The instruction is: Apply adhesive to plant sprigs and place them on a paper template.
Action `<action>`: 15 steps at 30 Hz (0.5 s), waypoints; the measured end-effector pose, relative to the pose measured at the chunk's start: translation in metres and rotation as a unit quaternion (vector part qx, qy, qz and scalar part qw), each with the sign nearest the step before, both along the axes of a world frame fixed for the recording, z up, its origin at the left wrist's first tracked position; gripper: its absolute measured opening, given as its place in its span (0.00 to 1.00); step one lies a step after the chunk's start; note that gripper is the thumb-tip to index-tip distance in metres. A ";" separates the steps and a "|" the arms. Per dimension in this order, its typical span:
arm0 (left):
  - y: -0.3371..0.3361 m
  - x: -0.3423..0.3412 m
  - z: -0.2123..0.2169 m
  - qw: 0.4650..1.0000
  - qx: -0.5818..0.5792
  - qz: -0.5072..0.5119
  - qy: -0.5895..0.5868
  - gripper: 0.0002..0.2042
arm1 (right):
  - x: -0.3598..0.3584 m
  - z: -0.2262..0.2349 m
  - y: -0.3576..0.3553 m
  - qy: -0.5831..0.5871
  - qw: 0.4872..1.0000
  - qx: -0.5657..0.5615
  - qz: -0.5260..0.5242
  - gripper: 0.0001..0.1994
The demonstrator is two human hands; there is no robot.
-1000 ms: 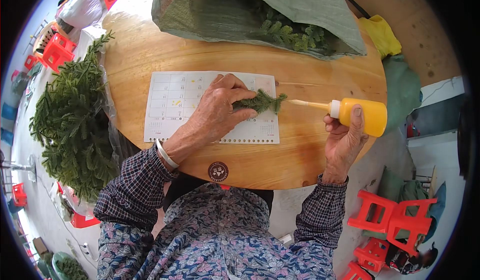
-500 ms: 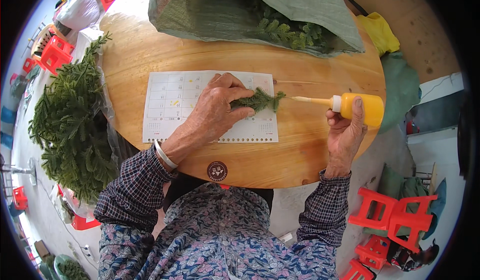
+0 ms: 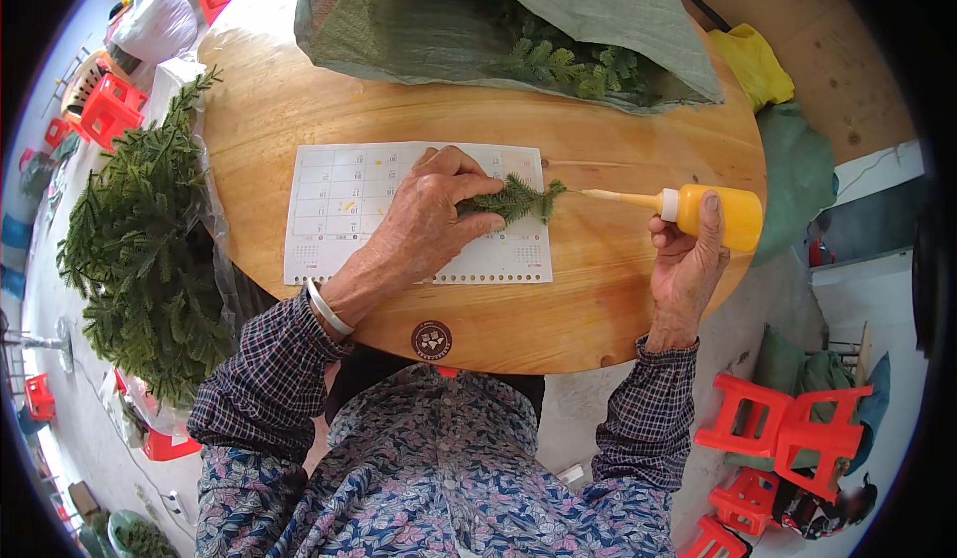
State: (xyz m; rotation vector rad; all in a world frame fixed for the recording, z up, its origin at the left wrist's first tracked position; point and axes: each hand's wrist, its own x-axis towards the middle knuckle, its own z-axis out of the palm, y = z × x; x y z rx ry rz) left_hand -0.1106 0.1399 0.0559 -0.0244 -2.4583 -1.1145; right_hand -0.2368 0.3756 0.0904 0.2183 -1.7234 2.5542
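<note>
Surface: round wooden table (image 3: 299, 109), lying under everything.
Sheet: white calendar page (image 3: 339, 209) with spiral-punched edge, lying flat near table's near edge.
Left hand (image 3: 424, 224): fingers pinching small green artificial fir sprig (image 3: 513, 199), pressing it onto sheet's right end.
Right hand (image 3: 688, 259): wrapping around yellow squeeze bottle (image 3: 723, 214) beyond sheet's right edge, nozzle tip touching sprig's end.
Far edge: green woven sack (image 3: 598, 9) holding more sprigs.
Left edge: big pile of green fir branches (image 3: 140, 259) hanging beside table.

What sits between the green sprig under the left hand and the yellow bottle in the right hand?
Only the bottle's long thin nozzle, reaching toward the sprig over bare wooden table, in the head view.
</note>
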 end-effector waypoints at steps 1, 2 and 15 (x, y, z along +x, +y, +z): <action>-0.001 -0.004 -0.007 1.000 0.003 -0.002 -0.010 0.14 | -0.004 -0.009 -0.001 -0.007 1.000 0.001 -0.003 0.16; -0.004 -0.004 -0.012 1.000 0.005 -0.005 -0.018 0.14 | -0.004 -0.016 -0.003 -0.014 1.000 0.001 -0.006 0.16; -0.043 0.019 0.003 1.000 0.013 -0.004 -0.025 0.14 | 0.030 0.009 -0.046 -0.023 0.998 -0.055 0.001 0.15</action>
